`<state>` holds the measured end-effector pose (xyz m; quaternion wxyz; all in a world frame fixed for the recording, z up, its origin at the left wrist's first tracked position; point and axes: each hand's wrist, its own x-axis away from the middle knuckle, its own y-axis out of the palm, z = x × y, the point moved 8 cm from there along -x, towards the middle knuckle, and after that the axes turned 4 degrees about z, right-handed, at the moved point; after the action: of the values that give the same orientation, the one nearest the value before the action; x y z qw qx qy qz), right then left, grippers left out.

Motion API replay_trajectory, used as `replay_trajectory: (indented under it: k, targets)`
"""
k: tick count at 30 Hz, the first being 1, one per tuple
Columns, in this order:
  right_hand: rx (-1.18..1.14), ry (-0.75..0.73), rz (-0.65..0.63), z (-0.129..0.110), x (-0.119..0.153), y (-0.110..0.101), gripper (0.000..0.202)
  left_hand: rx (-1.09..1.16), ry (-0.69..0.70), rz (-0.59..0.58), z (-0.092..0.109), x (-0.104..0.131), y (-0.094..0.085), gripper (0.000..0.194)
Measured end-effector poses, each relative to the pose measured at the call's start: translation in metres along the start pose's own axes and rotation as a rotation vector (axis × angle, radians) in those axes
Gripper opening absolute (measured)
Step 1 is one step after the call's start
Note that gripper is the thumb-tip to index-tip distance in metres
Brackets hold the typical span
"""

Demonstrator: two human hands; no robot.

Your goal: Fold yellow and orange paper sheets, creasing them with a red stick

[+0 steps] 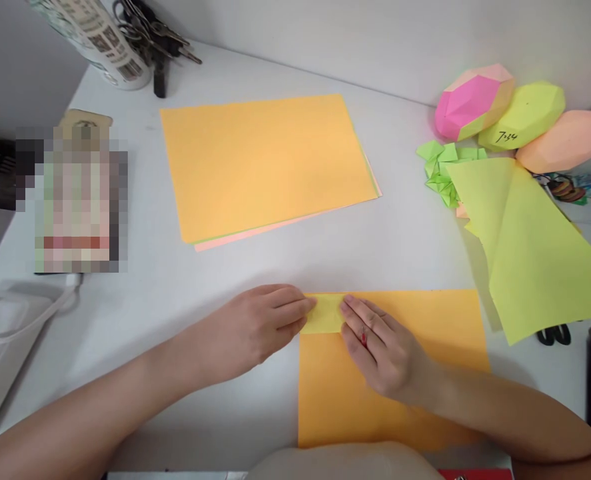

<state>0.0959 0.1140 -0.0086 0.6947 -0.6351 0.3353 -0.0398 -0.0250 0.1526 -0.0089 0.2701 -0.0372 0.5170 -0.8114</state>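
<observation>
A small folded strip of yellow paper (326, 315) lies along the top left edge of an orange sheet (425, 407). My left hand (265, 323) is closed, its fingertips pinching and pressing the strip's left end. At the right end, my right hand (382, 350) holds the strip down with its fingers close together and its fingertips on the paper. A small red spot shows on a right finger. The strip's middle is visible between the hands; its ends are partly hidden under the fingers.
Behind the hands lies a stack of coloured sheets (270, 167), orange on top. On the right are a bent yellow-green sheet (540, 253), green folded pieces (442, 170) and several faceted paper shapes (522, 117). Keys (150, 33), a can (95, 40) and a blurred phone (75, 207) with a cable sit left.
</observation>
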Motion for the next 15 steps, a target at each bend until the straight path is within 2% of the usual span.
replay_trajectory:
  k: [4,8,11,15]
  targets:
    - [-0.007,-0.007,0.014,0.0,-0.001,-0.001,0.009,-0.096,0.026,-0.032,0.006,0.002,0.004,0.026]
    - [-0.008,-0.008,0.008,-0.001,-0.002,0.0,0.008,-0.322,0.059,0.008,0.02,0.001,0.008,0.021]
    - [0.007,-0.007,-0.012,-0.002,-0.001,0.001,0.01,-0.487,0.089,-0.022,0.032,-0.002,0.019,0.029]
    - [-0.014,0.003,-0.02,-0.002,0.001,0.0,0.01,-0.564,0.024,-0.052,0.037,-0.008,0.034,0.032]
